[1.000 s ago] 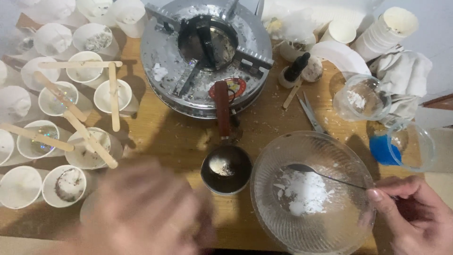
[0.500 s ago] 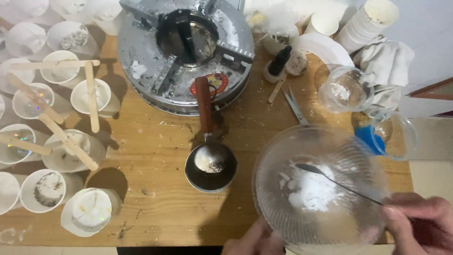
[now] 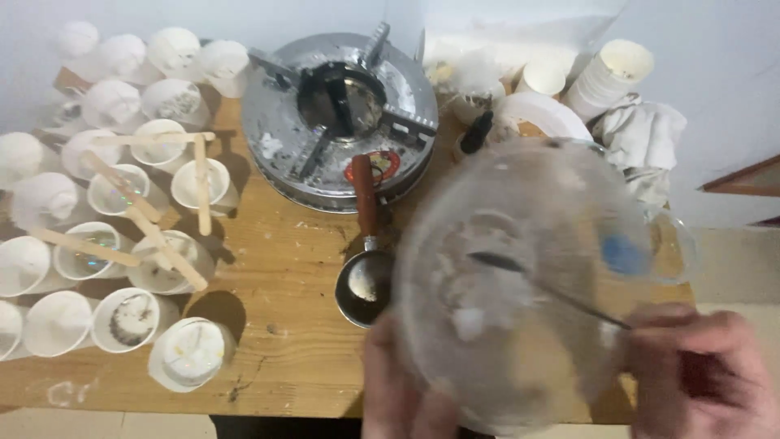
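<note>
Since the earlier views, glass bowl [image 3: 520,284] had risen off the wooden table [image 3: 276,325] toward the camera and now filled the lower right of the view.

Hidden or unclear: bowl heavily blurred; white powder [image 3: 471,317] inside it only a pale smear. Blue item [image 3: 624,254] seen through the bowl wall, kind not readable. Both hands cut off by the lower edge. Bowl covered the right side of the small dark ladle pan [image 3: 363,286] and much of the table behind.

Surroundings: round metal stove [image 3: 341,122] at the back centre, with a red-brown handle [image 3: 365,199] running from its front edge down to the ladle pan. White paper cups [image 3: 130,319] crowded the left side, several bridged by flat wooden sticks [image 3: 201,193]. One cup [image 3: 192,354] stood apart near the front edge. Stack of cups [image 3: 609,77] and crumpled white cloth [image 3: 646,138] at the back right; white plate [image 3: 540,114] just beside them.

Hands: left hand [image 3: 406,390] under the bowl's near left rim, fingers up against the glass, carrying it. Right hand [image 3: 707,374] at the lower right, fingers pressed together, pinching the end of a thin metal spoon [image 3: 544,284] whose bowl end lay inside the glass bowl.
</note>
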